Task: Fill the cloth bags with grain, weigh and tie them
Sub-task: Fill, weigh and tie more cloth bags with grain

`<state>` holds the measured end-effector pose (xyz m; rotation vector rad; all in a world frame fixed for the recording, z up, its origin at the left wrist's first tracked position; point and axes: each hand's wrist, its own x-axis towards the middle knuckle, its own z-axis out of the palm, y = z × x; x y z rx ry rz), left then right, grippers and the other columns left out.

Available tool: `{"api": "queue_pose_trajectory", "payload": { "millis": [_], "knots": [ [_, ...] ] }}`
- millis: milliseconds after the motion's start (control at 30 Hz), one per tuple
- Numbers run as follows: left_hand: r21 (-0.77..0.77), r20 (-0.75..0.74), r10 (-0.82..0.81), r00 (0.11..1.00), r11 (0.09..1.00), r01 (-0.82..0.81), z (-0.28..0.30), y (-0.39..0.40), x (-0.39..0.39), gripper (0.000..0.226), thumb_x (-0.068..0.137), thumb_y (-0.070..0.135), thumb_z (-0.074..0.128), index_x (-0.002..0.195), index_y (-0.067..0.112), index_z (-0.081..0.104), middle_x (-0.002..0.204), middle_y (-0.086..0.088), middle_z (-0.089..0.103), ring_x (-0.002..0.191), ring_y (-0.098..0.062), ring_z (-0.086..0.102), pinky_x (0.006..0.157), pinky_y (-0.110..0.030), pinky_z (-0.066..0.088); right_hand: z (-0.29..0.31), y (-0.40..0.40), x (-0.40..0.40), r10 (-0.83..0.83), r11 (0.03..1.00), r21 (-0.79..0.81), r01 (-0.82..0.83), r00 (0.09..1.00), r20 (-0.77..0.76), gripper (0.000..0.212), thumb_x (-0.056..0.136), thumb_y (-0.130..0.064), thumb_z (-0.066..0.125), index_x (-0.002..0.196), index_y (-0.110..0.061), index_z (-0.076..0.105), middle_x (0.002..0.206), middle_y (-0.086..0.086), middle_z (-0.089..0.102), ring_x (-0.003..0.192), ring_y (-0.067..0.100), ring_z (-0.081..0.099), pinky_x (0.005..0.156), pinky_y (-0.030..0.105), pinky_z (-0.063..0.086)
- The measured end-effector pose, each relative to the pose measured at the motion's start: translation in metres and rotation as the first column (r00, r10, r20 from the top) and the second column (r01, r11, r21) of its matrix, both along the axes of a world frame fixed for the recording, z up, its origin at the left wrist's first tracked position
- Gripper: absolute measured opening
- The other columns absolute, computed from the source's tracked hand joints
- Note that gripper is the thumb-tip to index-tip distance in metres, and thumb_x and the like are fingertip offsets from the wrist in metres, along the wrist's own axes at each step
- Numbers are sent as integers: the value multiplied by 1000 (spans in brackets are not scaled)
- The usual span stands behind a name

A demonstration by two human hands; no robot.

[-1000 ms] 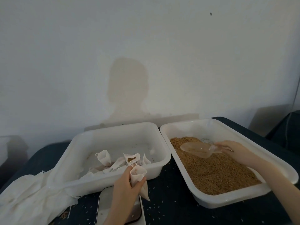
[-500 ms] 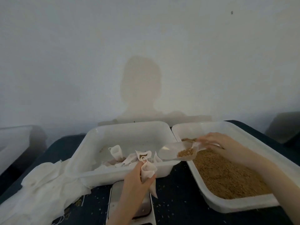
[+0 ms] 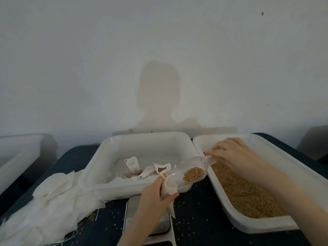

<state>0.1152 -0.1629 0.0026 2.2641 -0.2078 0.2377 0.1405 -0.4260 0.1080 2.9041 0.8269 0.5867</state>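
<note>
Though unlabelled — scoop (image 3: 190, 170) (clear), grain (image 3: 193, 174).

We seem to be at a plain packing bench in plain indoor surroundings, not a fitted kitchen: a bare whitewashed wall (image 3: 159, 50) rises right behind a dark-covered table (image 3: 198, 219) strewn with stray kernels. White plastic tubs (image 3: 142, 139) sit side by side, one holding loose grain (image 3: 248, 196), with a small scale (image 3: 165, 229) and heaped white cloth (image 3: 53, 206) close by.
</note>
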Motion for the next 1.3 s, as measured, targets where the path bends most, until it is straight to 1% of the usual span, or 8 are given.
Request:
{"api": "queue_pose_trajectory", "payload": {
  "millis": [133, 233, 467, 600, 833, 967, 1067, 1300],
  "knots": [
    [-28, 12, -7, 1000, 1000, 7, -2, -1, 1, 33, 77, 42, 71, 93, 45, 43, 82, 26, 55, 75, 13, 53, 64, 1, 38, 3, 9, -8, 24, 1000, -21, -21, 990, 140, 53, 59, -2, 86, 104, -26, 74, 96, -4, 69, 93, 20, 66, 98, 41, 42],
    [-45, 1, -14, 1000, 999, 14, -2, -2, 3, 33, 77, 40, 72, 95, 40, 44, 84, 25, 55, 76, 7, 55, 64, -2, 41, 8, 19, -12, 76, 993, -108, -46, 954, 291, 69, 36, 9, 87, 96, -23, 76, 88, -2, 68, 86, 20, 68, 94, 48, 46],
    [-81, 9, 52, 999, 995, -51, -6, -9, 4, 25, 78, 37, 73, 78, 34, 48, 78, 18, 60, 70, 3, 57, 60, -3, 41, 19, 63, -18, 116, 969, -246, 14, 853, 508, 60, 75, 6, 19, 95, -18, 69, 97, 3, 64, 107, 22, 62, 111, 51, 34],
    [-123, 22, 76, 997, 990, -73, -9, -5, 4, 24, 79, 31, 74, 75, 26, 51, 73, 12, 60, 71, 6, 56, 60, -5, 42, 27, 80, -19, 150, 939, -341, 42, 843, 517, 67, 84, 6, 7, 94, -20, 68, 97, 0, 64, 110, 20, 60, 114, 49, 30],
    [-102, 16, 92, 996, 991, -90, -7, -3, 5, 23, 79, 37, 72, 77, 33, 49, 75, 16, 60, 69, 9, 56, 61, -3, 40, 37, 86, -10, 205, 941, -337, -17, 822, 531, 33, 75, 3, 57, 91, -22, 72, 93, -2, 66, 107, 18, 62, 112, 47, 30],
    [-84, 33, 66, 997, 994, -64, -4, -5, 4, 24, 80, 37, 71, 74, 33, 48, 73, 18, 58, 70, 12, 55, 61, -3, 40, 37, 69, -7, 125, 958, -285, 10, 884, 451, 49, 73, 10, 45, 105, -18, 70, 104, 4, 64, 114, 24, 58, 114, 51, 23],
    [-102, 41, 59, 997, 993, -55, -2, -7, 4, 24, 80, 35, 72, 75, 34, 48, 73, 17, 59, 73, 16, 53, 60, -2, 39, 37, 62, -8, 119, 968, -250, -2, 883, 454, 49, 66, 13, 65, 103, -17, 72, 100, 6, 66, 109, 24, 62, 110, 53, 32],
    [-207, -5, 103, 995, 973, -101, -3, -14, 7, 19, 80, 34, 71, 84, 23, 56, 81, 10, 64, 73, -6, 61, 60, -5, 44, 44, 78, -13, 241, 938, -344, -50, 806, 540, 49, 82, 3, 30, 98, -21, 70, 104, 2, 66, 117, 21, 58, 113, 46, 23]
  ]
}}
